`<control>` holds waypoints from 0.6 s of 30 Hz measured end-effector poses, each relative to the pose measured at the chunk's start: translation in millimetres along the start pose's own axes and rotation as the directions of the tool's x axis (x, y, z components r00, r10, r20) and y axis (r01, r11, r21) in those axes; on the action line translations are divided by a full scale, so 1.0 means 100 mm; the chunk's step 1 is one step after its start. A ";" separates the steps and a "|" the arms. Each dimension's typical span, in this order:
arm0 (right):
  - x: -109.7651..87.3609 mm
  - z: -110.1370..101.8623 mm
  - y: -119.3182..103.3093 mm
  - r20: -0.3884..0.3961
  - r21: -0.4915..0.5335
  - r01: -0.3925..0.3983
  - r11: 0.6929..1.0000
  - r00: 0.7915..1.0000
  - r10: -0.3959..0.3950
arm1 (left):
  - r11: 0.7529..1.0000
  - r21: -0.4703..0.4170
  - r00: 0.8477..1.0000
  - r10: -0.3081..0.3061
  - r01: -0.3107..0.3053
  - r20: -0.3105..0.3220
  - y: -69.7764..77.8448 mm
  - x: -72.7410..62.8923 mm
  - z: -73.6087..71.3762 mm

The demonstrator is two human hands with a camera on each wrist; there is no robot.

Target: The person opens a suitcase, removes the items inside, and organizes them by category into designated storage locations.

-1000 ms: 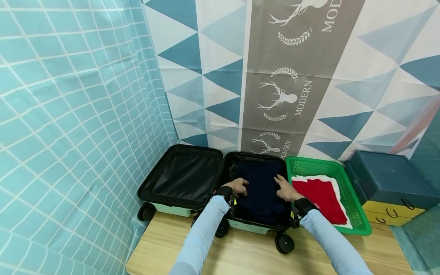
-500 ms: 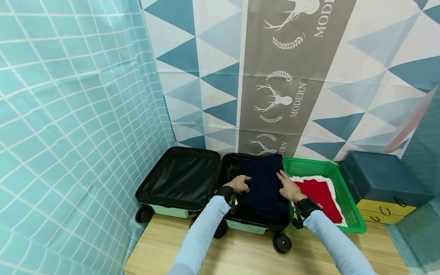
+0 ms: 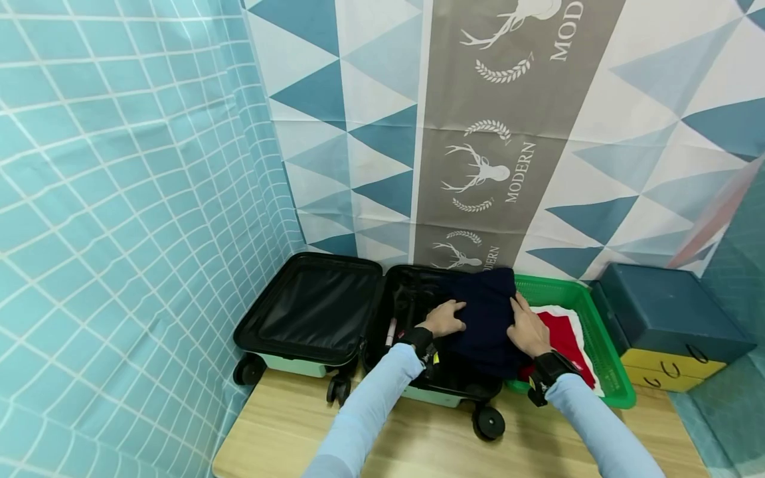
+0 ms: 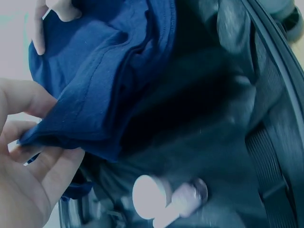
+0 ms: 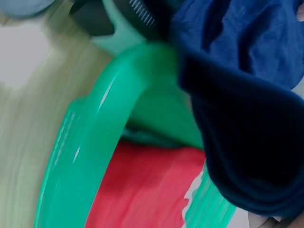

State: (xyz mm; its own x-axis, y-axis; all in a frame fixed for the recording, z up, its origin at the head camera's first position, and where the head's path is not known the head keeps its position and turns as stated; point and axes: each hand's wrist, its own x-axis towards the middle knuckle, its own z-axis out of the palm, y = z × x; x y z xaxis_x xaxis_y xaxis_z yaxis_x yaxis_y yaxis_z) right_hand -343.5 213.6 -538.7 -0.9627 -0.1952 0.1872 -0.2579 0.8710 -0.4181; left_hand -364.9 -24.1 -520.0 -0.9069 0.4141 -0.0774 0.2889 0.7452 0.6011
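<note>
A folded navy garment (image 3: pixel 487 317) is lifted between both hands, above the right half of an open suitcase (image 3: pixel 427 393) and partly over the green basket (image 3: pixel 618 365). My left hand (image 3: pixel 443 320) pinches its left edge; the left wrist view shows thumb and fingers (image 4: pixel 59 168) on either side of the cloth. At its right side, my right hand (image 3: pixel 530 330) grips the other edge, though most of that hand is out of the right wrist view. Beneath, in the suitcase, lie small pale cosmetic containers (image 4: pixel 151 195). Red cloth with a white border (image 3: pixel 568 338) lies in the basket.
The suitcase's other half (image 3: pixel 319 302) lies open to the left, with a dark lining panel. Right of the basket stands a dark blue box (image 3: pixel 675 299) with yellow drawer fronts. Everything rests on a wooden tabletop (image 3: pixel 287 425) before patterned wall cloth.
The navy garment has risen from inside the suitcase and moved right, towards the basket, with both hands on it. A pinkish tube in the suitcase has come into sight.
</note>
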 end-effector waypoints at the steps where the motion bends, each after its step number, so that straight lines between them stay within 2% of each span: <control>1: -0.03 -0.03 0.05 -0.003 -0.009 -0.011 1.000 1.000 0.011 | 1.000 0.006 1.000 0.008 -0.008 -0.006 0.05 0.03 0.04; 5: -0.14 -0.15 0.27 -0.023 -0.041 -0.057 0.998 0.998 0.056 | 0.998 0.036 0.999 0.045 -0.044 -0.015 0.24 0.17 0.18; 11: -0.23 -0.32 0.53 -0.062 -0.083 -0.082 0.993 0.995 0.077 | 0.997 0.020 0.998 0.070 -0.070 0.000 0.50 0.31 0.33; 18: -0.29 -0.42 0.74 -0.046 -0.088 -0.118 0.989 0.992 0.114 | 0.995 0.060 0.997 0.080 -0.080 -0.002 0.69 0.43 0.53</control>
State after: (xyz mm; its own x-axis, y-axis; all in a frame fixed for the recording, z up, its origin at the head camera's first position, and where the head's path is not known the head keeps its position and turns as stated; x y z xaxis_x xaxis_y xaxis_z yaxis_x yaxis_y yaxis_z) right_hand -331.2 302.9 -537.7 -0.9811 -0.0736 0.1791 -0.1346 0.9241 -0.3577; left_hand -368.1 73.2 -523.8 -0.8817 0.4711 -0.0274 0.3781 0.7400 0.5562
